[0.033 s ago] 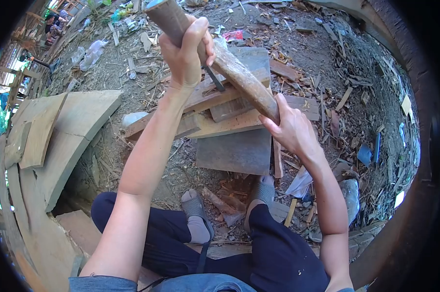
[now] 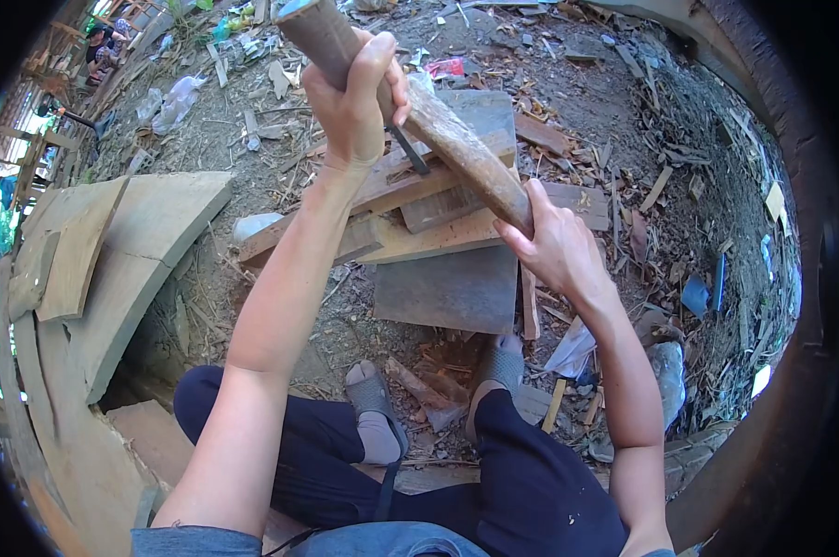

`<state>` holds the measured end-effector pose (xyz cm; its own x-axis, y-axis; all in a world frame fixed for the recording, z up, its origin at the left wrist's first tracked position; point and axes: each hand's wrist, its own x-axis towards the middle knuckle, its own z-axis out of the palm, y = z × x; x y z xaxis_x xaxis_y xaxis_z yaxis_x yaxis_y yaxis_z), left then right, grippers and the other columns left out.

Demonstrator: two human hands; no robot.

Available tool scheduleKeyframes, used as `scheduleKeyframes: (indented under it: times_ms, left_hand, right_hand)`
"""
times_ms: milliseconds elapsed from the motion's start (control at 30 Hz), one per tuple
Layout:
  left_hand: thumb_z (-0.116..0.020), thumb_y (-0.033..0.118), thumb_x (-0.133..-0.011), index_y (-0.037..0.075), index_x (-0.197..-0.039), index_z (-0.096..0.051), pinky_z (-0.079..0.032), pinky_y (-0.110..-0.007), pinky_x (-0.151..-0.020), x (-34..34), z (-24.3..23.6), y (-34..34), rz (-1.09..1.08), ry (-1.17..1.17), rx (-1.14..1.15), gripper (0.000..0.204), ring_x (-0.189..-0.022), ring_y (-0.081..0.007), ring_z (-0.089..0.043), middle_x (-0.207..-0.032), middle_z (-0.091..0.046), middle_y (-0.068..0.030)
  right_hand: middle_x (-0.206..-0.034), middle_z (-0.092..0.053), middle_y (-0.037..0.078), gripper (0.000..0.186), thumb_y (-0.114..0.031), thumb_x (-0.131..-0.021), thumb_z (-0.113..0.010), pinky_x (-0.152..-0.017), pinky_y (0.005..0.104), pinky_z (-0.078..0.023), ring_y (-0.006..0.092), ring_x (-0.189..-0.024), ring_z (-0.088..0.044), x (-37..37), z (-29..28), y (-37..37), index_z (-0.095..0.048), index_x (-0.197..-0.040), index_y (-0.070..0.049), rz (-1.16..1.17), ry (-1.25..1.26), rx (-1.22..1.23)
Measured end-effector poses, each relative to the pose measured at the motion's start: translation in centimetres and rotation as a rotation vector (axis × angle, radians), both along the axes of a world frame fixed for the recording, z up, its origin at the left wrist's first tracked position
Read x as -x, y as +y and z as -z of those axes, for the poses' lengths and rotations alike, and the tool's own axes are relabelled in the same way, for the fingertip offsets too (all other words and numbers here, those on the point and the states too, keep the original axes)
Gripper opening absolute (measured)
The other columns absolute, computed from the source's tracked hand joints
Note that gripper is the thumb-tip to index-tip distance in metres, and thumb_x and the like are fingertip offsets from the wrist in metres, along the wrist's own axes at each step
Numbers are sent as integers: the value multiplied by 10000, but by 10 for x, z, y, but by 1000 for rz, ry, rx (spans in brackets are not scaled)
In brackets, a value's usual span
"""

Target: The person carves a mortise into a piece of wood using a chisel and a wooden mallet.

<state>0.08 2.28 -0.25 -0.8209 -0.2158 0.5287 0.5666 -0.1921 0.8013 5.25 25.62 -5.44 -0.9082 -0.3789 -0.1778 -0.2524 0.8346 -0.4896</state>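
My left hand [image 2: 356, 102] is wrapped round the thick brown handle of a chisel [image 2: 319, 39], held tilted high above the work. Its dark metal blade [image 2: 408, 150] comes out below my fist and points down at a wooden beam [image 2: 438, 243]. In my right hand [image 2: 559, 243] is the lower end of a thick, rough wooden club [image 2: 470, 158], slanting up to the left. The club's far end lies close behind my left fingers, which hide whether it touches the handle. Under the beam lies a grey board [image 2: 447, 292].
Large planks [image 2: 141, 232] lean at the left. My sandalled feet [image 2: 373, 399] are just before the board. Wood scraps, leaves and plastic bags [image 2: 178, 100] litter the ground. A dark curved frame [image 2: 809, 186] runs along the right. Another person [image 2: 104, 51] sits far left.
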Motion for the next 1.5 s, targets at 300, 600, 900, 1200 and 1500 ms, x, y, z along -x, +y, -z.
scheduleKeyframes:
  times_ms: [300, 600, 900, 1200, 1500]
  left_hand:
    - [-585, 151, -920, 43, -802, -509, -366, -267, -336, -4, 5, -5, -164, 65, -41, 177, -471, -129, -490, -652, -486, -50]
    - [-612, 155, -908, 40, -772, -501, -353, -271, -322, -1, 6, -2, -197, 31, -19, 210, -436, -134, -485, -617, -477, -49]
    - [-623, 154, -901, 50, -735, -478, -354, -275, -325, 6, 1, 0, -202, -38, -29, 244, -420, -134, -489, -591, -477, -50]
    - [-625, 154, -898, 52, -711, -475, -355, -269, -325, 6, 3, 0, -217, -13, 28, 260, -407, -129, -484, -578, -478, -52]
    - [-629, 162, -898, 54, -721, -499, -353, -258, -329, 9, -1, 0, -237, -94, 50, 246, -399, -111, -486, -562, -501, -38]
  right_hand:
    - [-887, -684, 280, 653, -364, -883, -620, -791, 538, -523, 462, -883, -669, 0, 1, 1, -387, -1359, 17, 4, -20, -7]
    - [-899, -685, 286, 679, -376, -891, -620, -806, 536, -520, 463, -896, -668, 0, 3, 2, -379, -1387, 19, -5, -17, -12]
    - [-910, -686, 291, 684, -375, -884, -619, -807, 526, -526, 457, -904, -671, -1, 4, 2, -381, -1385, 25, -1, -10, -16]
    - [-888, -683, 287, 664, -392, -891, -616, -803, 530, -524, 457, -892, -671, 0, 7, 3, -398, -1352, 32, 0, -11, -15]
    - [-901, -682, 288, 660, -381, -880, -624, -806, 536, -518, 463, -896, -666, 1, 1, -1, -398, -1368, 1, 2, -45, -10]
